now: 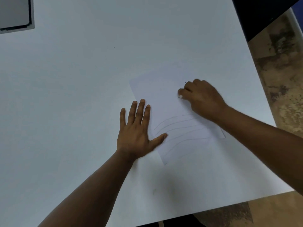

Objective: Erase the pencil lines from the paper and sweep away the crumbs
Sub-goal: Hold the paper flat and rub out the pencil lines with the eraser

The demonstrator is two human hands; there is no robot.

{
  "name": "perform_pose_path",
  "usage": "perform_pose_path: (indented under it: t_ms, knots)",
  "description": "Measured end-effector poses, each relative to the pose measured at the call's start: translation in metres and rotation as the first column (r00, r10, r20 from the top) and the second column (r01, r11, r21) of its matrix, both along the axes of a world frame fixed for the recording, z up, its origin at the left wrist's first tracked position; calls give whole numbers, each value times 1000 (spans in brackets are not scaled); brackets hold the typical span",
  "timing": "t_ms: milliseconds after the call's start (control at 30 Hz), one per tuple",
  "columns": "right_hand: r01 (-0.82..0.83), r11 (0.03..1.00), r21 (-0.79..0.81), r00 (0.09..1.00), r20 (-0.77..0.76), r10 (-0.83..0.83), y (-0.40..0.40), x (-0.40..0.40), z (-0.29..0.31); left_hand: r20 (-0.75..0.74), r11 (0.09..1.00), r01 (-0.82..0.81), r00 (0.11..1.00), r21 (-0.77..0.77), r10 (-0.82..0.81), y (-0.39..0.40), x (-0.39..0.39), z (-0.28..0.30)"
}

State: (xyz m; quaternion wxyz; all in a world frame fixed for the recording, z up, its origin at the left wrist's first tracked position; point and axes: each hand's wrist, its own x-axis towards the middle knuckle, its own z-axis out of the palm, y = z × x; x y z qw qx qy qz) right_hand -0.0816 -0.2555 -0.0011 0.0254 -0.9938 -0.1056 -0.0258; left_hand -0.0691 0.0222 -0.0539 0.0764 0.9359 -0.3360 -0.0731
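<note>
A white sheet of paper (165, 102) lies on the white table, slightly turned. Several faint curved pencil lines (178, 126) cross its lower half. My left hand (139, 130) lies flat with fingers spread, pressing the paper's left edge, thumb on the sheet. My right hand (201, 97) is curled over the paper's right side and pinches a small white eraser (180, 96), whose tip touches the sheet. A few tiny dark crumbs (160, 89) dot the upper part of the paper.
The white table (82, 95) spreads wide to the left and far side. A grey flat device (15, 13) lies at the far left corner. The table's right and near edges drop to a mottled brown floor (282, 79).
</note>
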Motion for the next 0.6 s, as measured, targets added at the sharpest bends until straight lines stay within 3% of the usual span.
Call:
perform_pose_path:
  t_ms: [167, 233, 400, 600]
  knots:
    - [180, 953, -242, 971, -114, -212, -15, 4, 11, 0, 1000, 2, 1000, 6, -2, 1, 0, -1]
    - [257, 932, -254, 943, -144, -299, -18, 8, 14, 2, 1000, 2, 1000, 11, -2, 0, 0, -1]
    - [443, 879, 177, 896, -83, -436, 3, -21, 19, 5, 1000, 2, 1000, 12, -3, 1, 1, -2]
    - [492, 677, 547, 861, -191, -472, 80, -63, 0, 2, 1000, 13, 1000, -21, -13, 2, 1, -2]
